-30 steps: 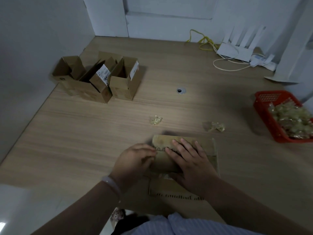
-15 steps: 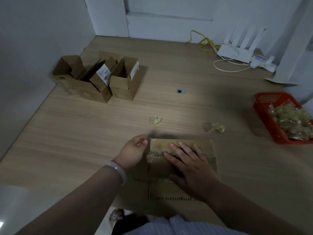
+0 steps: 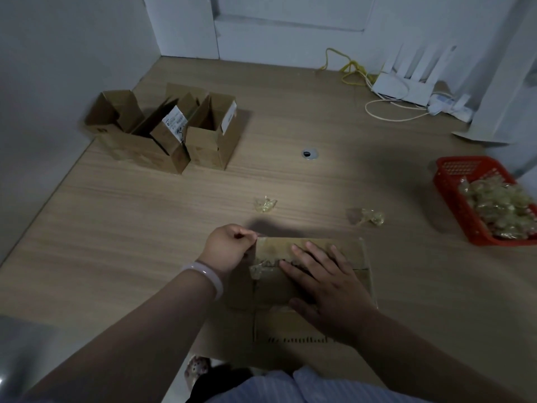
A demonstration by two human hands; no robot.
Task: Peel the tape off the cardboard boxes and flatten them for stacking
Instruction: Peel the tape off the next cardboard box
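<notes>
The left hand (image 3: pixel 229 248), fingers curled, pinched the end of the tape (image 3: pixel 274 246) at the far left corner of the box (image 3: pixel 359 257). A pale bracelet (image 3: pixel 207 275) sat on that wrist. The right hand (image 3: pixel 328 286) lay flat with straight, spread fingers on top of the box, pressing it down just beside the left hand. The box lay flattened at the near edge of the tabletop (image 3: pixel 145 228), directly under the right hand, with a crumpled bit of tape at its left edge. Beyond it lay two tape scraps (image 3: pixel 265 204), well apart. The open boxes (image 3: pixel 162 132) stood together at the far left. A red basket (image 3: pixel 453 175) of tape wads sat at the right edge, and a white router (image 3: pixel 406 82) with a yellow cable (image 3: pixel 348 66) stood against the far wall.
</notes>
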